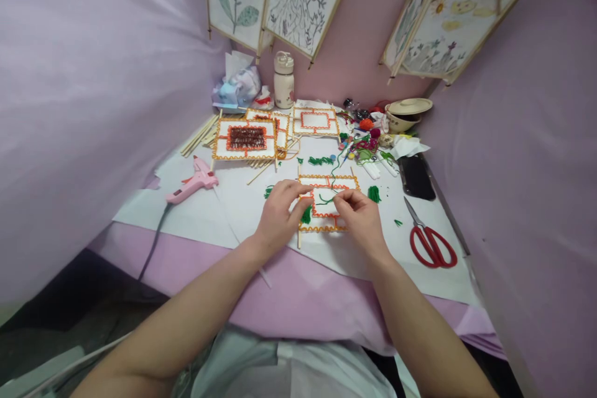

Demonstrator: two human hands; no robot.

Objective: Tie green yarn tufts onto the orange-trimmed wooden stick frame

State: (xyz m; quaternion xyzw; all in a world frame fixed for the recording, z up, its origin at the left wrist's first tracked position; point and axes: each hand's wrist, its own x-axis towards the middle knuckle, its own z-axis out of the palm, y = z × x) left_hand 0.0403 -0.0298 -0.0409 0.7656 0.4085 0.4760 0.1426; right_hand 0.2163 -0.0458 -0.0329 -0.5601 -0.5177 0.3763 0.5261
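A white panel [305,181] edged with wavy orange-yellow yarn lies flat in front of me, with a smaller orange-red rectangle of yarn at its middle. My right hand [359,214] pinches a strand of green yarn [325,200] over that middle; the strand trails up toward the heap at the back. At the panel's left side rests my left hand [282,210], thumb and forefinger apart, their tips near the inner rectangle. Below its thumb sits a small green yarn bundle [306,215]. Another green bundle [374,193] lies just right of the panel.
Red-handled scissors [431,245] and a dark phone [416,177] lie at right. A pink glue gun [193,181] with a cord is at left. Behind are decorated panels [219,140], sticks [200,135], a bottle [283,84] and a lidded bowl [403,119]. Paper lanterns [303,3] hang above.
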